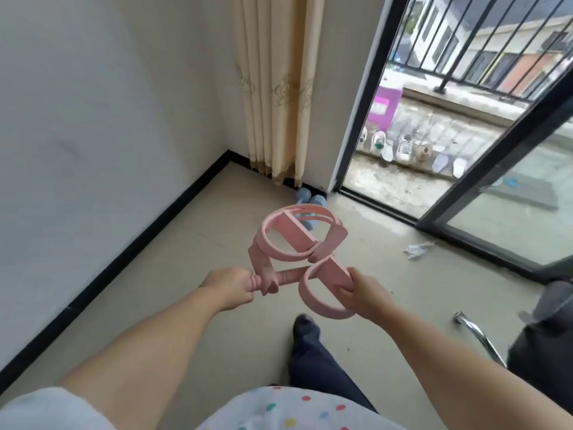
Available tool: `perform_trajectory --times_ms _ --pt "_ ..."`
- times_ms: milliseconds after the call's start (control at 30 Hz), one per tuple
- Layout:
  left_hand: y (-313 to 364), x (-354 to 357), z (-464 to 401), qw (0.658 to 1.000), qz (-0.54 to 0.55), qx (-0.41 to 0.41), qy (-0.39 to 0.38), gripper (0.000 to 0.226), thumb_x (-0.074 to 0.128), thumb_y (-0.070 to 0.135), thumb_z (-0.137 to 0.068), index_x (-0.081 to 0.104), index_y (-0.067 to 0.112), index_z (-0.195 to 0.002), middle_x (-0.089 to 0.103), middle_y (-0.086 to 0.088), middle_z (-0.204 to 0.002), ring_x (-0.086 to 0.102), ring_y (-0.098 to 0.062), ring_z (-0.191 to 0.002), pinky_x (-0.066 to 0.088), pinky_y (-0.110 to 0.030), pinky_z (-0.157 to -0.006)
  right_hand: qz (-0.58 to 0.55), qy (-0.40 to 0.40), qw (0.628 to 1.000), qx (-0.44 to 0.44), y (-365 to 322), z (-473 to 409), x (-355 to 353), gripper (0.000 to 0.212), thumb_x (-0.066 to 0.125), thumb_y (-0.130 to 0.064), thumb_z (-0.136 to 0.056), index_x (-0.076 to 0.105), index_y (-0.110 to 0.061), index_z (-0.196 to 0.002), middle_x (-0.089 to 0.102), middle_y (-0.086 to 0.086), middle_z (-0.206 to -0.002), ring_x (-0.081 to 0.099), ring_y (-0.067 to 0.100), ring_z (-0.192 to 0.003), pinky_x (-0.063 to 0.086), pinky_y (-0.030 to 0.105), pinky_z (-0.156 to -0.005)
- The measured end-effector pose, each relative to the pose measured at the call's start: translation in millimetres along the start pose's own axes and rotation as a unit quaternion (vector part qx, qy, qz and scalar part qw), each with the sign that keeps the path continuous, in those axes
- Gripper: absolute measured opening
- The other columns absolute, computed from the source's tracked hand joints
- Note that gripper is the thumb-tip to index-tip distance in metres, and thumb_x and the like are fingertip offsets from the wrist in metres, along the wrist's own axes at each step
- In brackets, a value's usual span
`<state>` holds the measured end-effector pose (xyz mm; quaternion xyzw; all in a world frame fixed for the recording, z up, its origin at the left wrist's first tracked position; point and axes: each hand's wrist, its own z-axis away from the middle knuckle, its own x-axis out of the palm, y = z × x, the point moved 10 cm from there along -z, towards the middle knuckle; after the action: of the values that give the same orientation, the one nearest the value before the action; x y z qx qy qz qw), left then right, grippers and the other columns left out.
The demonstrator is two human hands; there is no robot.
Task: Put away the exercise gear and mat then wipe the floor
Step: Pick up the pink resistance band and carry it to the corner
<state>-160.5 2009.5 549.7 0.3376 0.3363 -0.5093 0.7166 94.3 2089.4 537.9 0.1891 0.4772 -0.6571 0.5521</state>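
Note:
A pink pedal resistance puller [294,240], with foot loops, flat bands and a ribbed handle bar, hangs in the air in front of me above the beige floor. My left hand [231,285] is closed around the handle bar's left end. My right hand [361,291] grips the flat foot bar beside the near loop. Two pale blue dumbbells [310,201] lie on the floor in the corner under the curtain, partly hidden behind the puller. No mat is in view.
A white wall with black skirting [130,252] runs along the left. A beige curtain [279,88] hangs in the corner. The sliding glass door [502,169] stands open onto a balcony with shoes. Crumpled paper [417,249] lies by the door track. A dark chair [545,333] stands at right.

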Motion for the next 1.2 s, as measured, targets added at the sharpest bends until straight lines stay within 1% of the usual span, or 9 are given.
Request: perform_trajectory --times_ms 167,267,400,567,700,833,933,1067,1200 --pt "-35.8 -37.0 -94.7 0.999 0.001 -0.022 -0.023 0.016 0.051 0.033 -0.081 0.056 0.027 -0.095 0.064 0.005 -0.102 0.058 -0.021 -0.088 0.037 -0.026 -0.065 0.014 -0.028 0.999 -0.018 -39.6 -108.6 -21.0 0.029 0.052 -0.046 -0.085 0.052 -0.02 -0.099 0.063 -0.002 -0.085 0.06 0.021 -0.073 0.044 0.029 -0.06" --pt "-55.3 -69.6 -148.9 0.998 0.018 -0.044 -0.03 0.011 0.05 0.033 -0.08 0.053 0.028 -0.09 0.063 0.005 -0.099 0.058 -0.02 -0.085 0.039 -0.026 -0.065 0.015 -0.044 0.999 -0.016 -63.1 -173.9 -38.3 0.029 0.051 -0.045 -0.085 0.052 -0.019 -0.099 0.063 -0.002 -0.086 0.06 0.022 -0.073 0.043 0.029 -0.058" --pt "-74.8 -126.0 -208.0 0.999 0.013 -0.046 -0.018 0.016 0.052 0.031 -0.084 0.055 0.027 -0.1 0.064 0.003 -0.107 0.061 -0.024 -0.099 0.043 -0.027 -0.073 0.021 -0.068 0.997 -0.029 -103.1 -259.2 -67.2 0.031 0.052 -0.047 -0.085 0.052 -0.019 -0.1 0.065 0.001 -0.092 0.062 0.022 -0.079 0.049 0.032 -0.067" --pt "-119.3 -146.5 -263.6 0.994 0.055 -0.085 -0.049 0.01 0.049 0.034 -0.085 0.051 0.028 -0.093 0.065 0.002 -0.101 0.06 -0.023 -0.087 0.041 -0.026 -0.067 0.064 -0.11 0.991 -0.033 -147.0 -338.2 -70.4 0.035 0.052 -0.049 -0.085 0.052 -0.02 -0.104 0.063 0.001 -0.096 0.061 0.023 -0.084 0.05 0.033 -0.072" --pt "-149.3 -166.3 -327.6 0.994 0.04 -0.067 -0.074 0.018 0.049 0.038 -0.087 0.055 0.028 -0.1 0.066 0.003 -0.101 0.058 -0.021 -0.084 0.039 -0.026 -0.066 0.058 -0.134 0.989 -0.011 -172.8 -396.7 -63.4 0.034 0.053 -0.047 -0.085 0.053 -0.02 -0.107 0.063 0.0 -0.101 0.061 0.022 -0.087 0.051 0.033 -0.074" --pt "-179.3 -195.9 -386.8 0.993 0.021 -0.04 -0.105 0.016 0.05 0.036 -0.088 0.055 0.025 -0.097 0.065 0.001 -0.101 0.054 -0.02 -0.08 0.038 -0.027 -0.064 0.026 -0.144 0.988 0.043 -195.2 -441.1 -56.3 0.033 0.052 -0.044 -0.085 0.052 -0.021 -0.109 0.062 0.0 -0.101 0.059 0.021 -0.086 0.048 0.03 -0.072" --pt "-203.6 -215.4 -431.4 0.991 0.029 -0.019 -0.13 0.025 0.047 0.039 -0.091 0.059 0.023 -0.106 0.065 0.0 -0.101 0.055 -0.019 -0.081 0.037 -0.025 -0.064 0.009 -0.149 0.986 0.075 -214.4 -475.0 -50.4 0.032 0.053 -0.044 -0.086 0.052 -0.021 -0.107 0.061 0.0 -0.1 0.059 0.021 -0.086 0.047 0.029 -0.071" --pt "-224.0 -213.5 -491.4 0.984 0.042 0.007 -0.172 0.044 0.048 0.063 -0.086 0.058 0.028 -0.11 0.066 0.007 -0.104 0.06 -0.017 -0.088 0.04 -0.023 -0.065 -0.02 -0.157 0.981 0.111 -224.5 -519.6 -33.1 0.023 0.049 -0.039 -0.091 0.048 -0.017 -0.099 0.059 0.002 -0.091 0.053 0.022 -0.076 0.041 0.028 -0.065" --pt "-243.0 -167.5 -558.1 0.979 0.061 0.009 -0.196 0.044 0.042 0.07 -0.081 0.052 0.031 -0.099 0.065 0.011 -0.094 0.061 -0.015 -0.084 0.043 -0.025 -0.064 -0.03 -0.176 0.973 0.148 -200.6 -575.8 10.6 0.023 0.048 -0.039 -0.091 0.045 -0.017 -0.095 0.063 0.005 -0.091 0.054 0.027 -0.075 0.042 0.032 -0.065"
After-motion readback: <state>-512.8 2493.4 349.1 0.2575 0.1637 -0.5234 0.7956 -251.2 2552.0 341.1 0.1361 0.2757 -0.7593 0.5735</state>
